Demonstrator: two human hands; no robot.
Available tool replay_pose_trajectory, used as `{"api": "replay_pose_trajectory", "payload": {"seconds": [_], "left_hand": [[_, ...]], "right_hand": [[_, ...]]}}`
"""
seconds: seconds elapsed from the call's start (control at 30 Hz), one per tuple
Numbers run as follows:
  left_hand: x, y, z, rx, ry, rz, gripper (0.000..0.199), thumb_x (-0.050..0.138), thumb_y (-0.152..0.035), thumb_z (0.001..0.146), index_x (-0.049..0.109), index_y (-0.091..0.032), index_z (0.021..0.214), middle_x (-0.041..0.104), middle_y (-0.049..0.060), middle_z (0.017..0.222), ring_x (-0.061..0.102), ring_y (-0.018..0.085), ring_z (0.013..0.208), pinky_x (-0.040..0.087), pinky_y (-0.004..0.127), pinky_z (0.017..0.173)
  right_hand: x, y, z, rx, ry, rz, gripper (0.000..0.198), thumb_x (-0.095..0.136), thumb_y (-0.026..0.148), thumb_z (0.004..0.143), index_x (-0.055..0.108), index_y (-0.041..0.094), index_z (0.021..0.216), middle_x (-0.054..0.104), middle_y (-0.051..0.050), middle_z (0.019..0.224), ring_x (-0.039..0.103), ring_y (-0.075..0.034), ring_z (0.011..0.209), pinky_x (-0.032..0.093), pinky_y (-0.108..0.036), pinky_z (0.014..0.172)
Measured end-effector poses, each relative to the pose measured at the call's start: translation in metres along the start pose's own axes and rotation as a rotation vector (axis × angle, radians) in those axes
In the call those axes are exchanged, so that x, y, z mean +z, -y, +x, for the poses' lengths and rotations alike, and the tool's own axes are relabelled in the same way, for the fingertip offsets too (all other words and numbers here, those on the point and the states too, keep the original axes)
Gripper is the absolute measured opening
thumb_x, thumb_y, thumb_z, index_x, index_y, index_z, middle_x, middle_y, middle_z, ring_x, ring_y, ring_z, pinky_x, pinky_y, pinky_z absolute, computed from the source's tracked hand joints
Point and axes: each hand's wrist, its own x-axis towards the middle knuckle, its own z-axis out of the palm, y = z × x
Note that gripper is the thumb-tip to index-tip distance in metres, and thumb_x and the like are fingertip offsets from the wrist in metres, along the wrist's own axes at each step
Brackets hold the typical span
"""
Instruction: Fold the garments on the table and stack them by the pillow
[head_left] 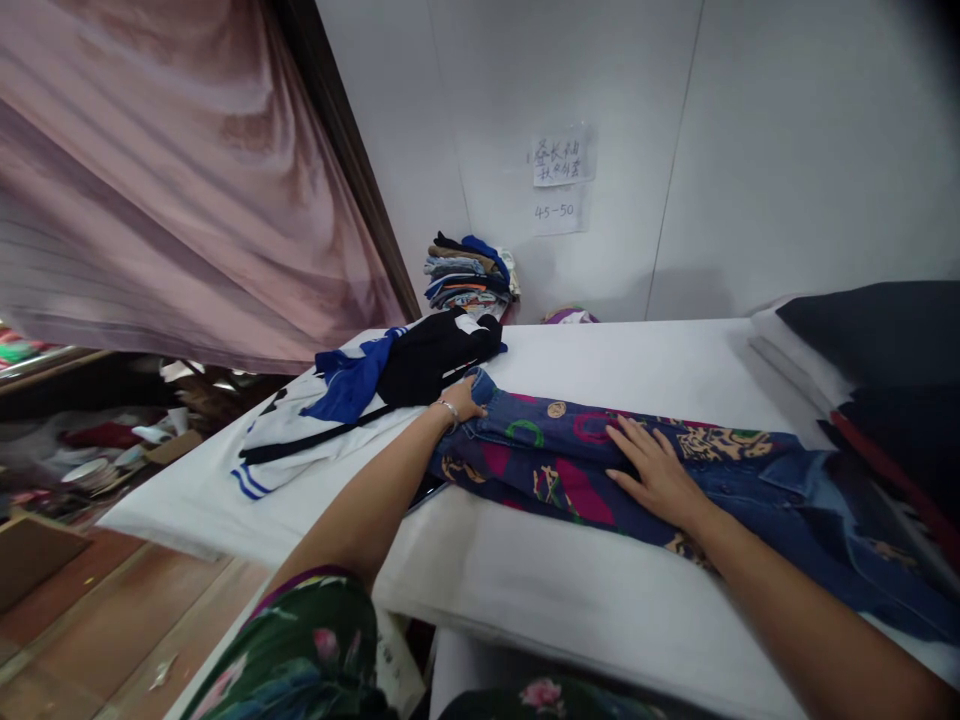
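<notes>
A long patterned denim jacket [559, 480] lies stretched across the white table, printed in purple, red, tan and green. Its plain blue denim part spreads to the right. My left hand [466, 400], with a bracelet at the wrist, is closed on the narrow denim end at the left; the fingertips are partly hidden in the cloth. Flat on the middle of the jacket rests my right hand [654, 475], fingers spread and pressing the fabric. Beyond my left hand is a loose heap of garments, with a black one [420, 365], a blue one [349, 380] and white cloth with blue stripes.
A folded clothes stack [469, 275] stands at the table's back edge by the wall. Dark and white garments [885, 350] are piled at the right. A pink curtain [195, 180] hangs at the left. Handwritten paper signs [559, 160] are fixed to the wall.
</notes>
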Motion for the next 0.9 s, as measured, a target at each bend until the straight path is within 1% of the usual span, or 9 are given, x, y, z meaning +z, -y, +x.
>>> {"api": "replay_pose_trajectory", "payload": {"seconds": [0.07, 0.13, 0.3, 0.43, 0.5, 0.57, 0.67, 0.77, 0.9], "left_hand": [[-0.006, 0.003, -0.006, -0.002, 0.010, 0.014, 0.097, 0.080, -0.030, 0.059, 0.033, -0.018, 0.143, 0.057, 0.012, 0.132, 0.056, 0.027, 0.117, 0.042, 0.032, 0.098], [-0.006, 0.010, -0.013, -0.029, 0.034, 0.030, 0.096, 0.079, -0.029, 0.060, 0.033, -0.018, 0.143, 0.058, 0.011, 0.131, 0.056, 0.026, 0.117, 0.042, 0.031, 0.099], [0.008, 0.032, -0.026, -0.110, 0.131, 0.037, 0.079, 0.073, -0.034, 0.067, 0.040, -0.014, 0.136, 0.063, 0.011, 0.124, 0.061, 0.022, 0.110, 0.045, 0.028, 0.095], [0.004, 0.036, -0.028, -0.158, 0.127, 0.081, 0.099, 0.073, -0.045, 0.066, 0.024, -0.012, 0.145, 0.053, 0.017, 0.134, 0.056, 0.027, 0.118, 0.043, 0.034, 0.098], [-0.001, 0.028, -0.029, -0.159, 0.050, 0.191, 0.105, 0.073, -0.049, 0.065, 0.019, -0.013, 0.148, 0.045, 0.021, 0.141, 0.051, 0.032, 0.123, 0.042, 0.041, 0.100], [-0.001, 0.014, -0.031, -0.065, -0.089, 0.328, 0.097, 0.068, -0.050, 0.070, 0.022, -0.014, 0.147, 0.036, 0.021, 0.147, 0.042, 0.036, 0.130, 0.039, 0.047, 0.102], [0.016, -0.016, -0.037, 0.263, -0.204, 0.382, 0.077, 0.058, -0.051, 0.080, 0.032, -0.014, 0.144, 0.032, 0.018, 0.151, 0.031, 0.031, 0.138, 0.032, 0.045, 0.108], [0.050, -0.042, -0.044, 0.533, -0.135, 0.319, 0.071, 0.053, -0.052, 0.083, 0.036, -0.017, 0.142, 0.032, 0.014, 0.151, 0.030, 0.027, 0.139, 0.030, 0.042, 0.110], [0.090, -0.054, -0.052, 0.590, 0.013, 0.328, 0.061, 0.041, -0.048, 0.091, 0.031, -0.024, 0.146, 0.033, 0.009, 0.152, 0.029, 0.027, 0.140, 0.028, 0.048, 0.110]], "right_hand": [[-0.006, 0.011, -0.002, -0.095, -0.014, 0.012, 0.060, 0.040, 0.049, 0.093, 0.027, 0.027, 0.148, 0.023, -0.008, 0.156, 0.021, -0.027, 0.142, 0.018, -0.053, 0.114], [-0.007, 0.022, -0.003, -0.149, 0.075, 0.023, 0.059, 0.042, 0.050, 0.093, 0.031, 0.027, 0.147, 0.028, -0.008, 0.154, 0.022, -0.028, 0.142, 0.018, -0.054, 0.114], [-0.002, 0.034, -0.003, -0.165, 0.262, 0.018, 0.055, 0.047, 0.049, 0.091, 0.043, 0.026, 0.141, 0.028, -0.008, 0.154, 0.020, -0.029, 0.143, 0.019, -0.058, 0.112], [-0.006, 0.035, -0.001, -0.146, 0.292, 0.023, 0.057, 0.048, 0.048, 0.091, 0.042, 0.023, 0.142, 0.026, -0.010, 0.154, 0.018, -0.028, 0.143, 0.017, -0.057, 0.113], [-0.009, 0.036, 0.000, -0.135, 0.309, 0.032, 0.057, 0.048, 0.048, 0.090, 0.042, 0.022, 0.142, 0.027, -0.011, 0.154, 0.018, -0.028, 0.143, 0.017, -0.057, 0.113], [-0.011, 0.037, 0.001, -0.125, 0.321, 0.044, 0.058, 0.049, 0.048, 0.090, 0.042, 0.022, 0.141, 0.028, -0.011, 0.153, 0.018, -0.028, 0.143, 0.016, -0.057, 0.113], [-0.013, 0.038, 0.003, -0.117, 0.333, 0.059, 0.059, 0.049, 0.049, 0.090, 0.042, 0.022, 0.141, 0.028, -0.011, 0.154, 0.017, -0.028, 0.143, 0.013, -0.058, 0.113], [-0.015, 0.041, 0.004, -0.104, 0.347, 0.063, 0.059, 0.049, 0.049, 0.090, 0.040, 0.022, 0.142, 0.026, -0.010, 0.154, 0.015, -0.027, 0.144, 0.011, -0.058, 0.113], [-0.022, 0.041, -0.001, -0.094, 0.352, 0.081, 0.060, 0.045, 0.050, 0.092, 0.034, 0.024, 0.145, 0.021, -0.007, 0.156, 0.011, -0.024, 0.145, 0.008, -0.054, 0.115]]}}
